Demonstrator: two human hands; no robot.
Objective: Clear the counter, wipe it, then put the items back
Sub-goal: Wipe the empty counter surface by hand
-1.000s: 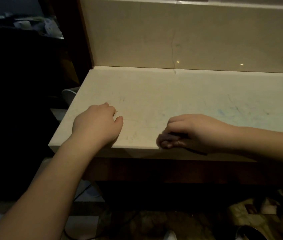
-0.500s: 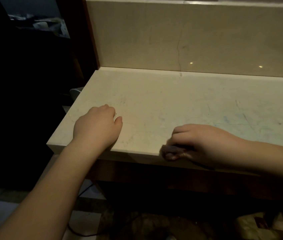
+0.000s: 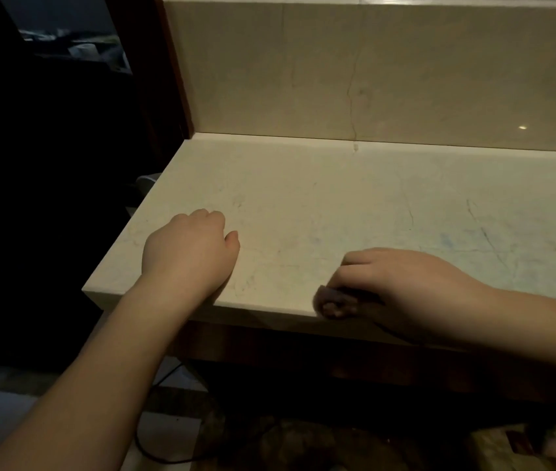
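Worktop (image 3: 337, 205), pale stone with a matching backsplash (image 3: 371, 69) rising along its far edge, is lying bare across the visible stretch; judging by that, the clearing is done and the wiping step is in hand. Faint blue-grey scuff marks (image 3: 480, 236) are showing on the right part of the surface.

Right hand (image 3: 402, 283) is pressing a small dark cloth (image 3: 332, 295) onto the near edge of the worktop, fingers curled and clamped on it, only a bit of cloth showing past the fingertips. Left hand (image 3: 189, 253) is resting on the near left corner of the worktop, fingers loosely bent, gripping nothing; it appears to be bracing the body.

Judgement on doing the step well: the cloth is bunched small, so each pass is covering a narrow strip. Opening it flatter under the palm would likely cover more. Overlapping strokes running from the far edge to the near edge, then along the lip, would avoid missed bands. The scuffs on the right probably need firmer, repeated rubbing. Dim light is making residue hard to judge.

A dark cable (image 3: 154, 433) is lying on the floor below.
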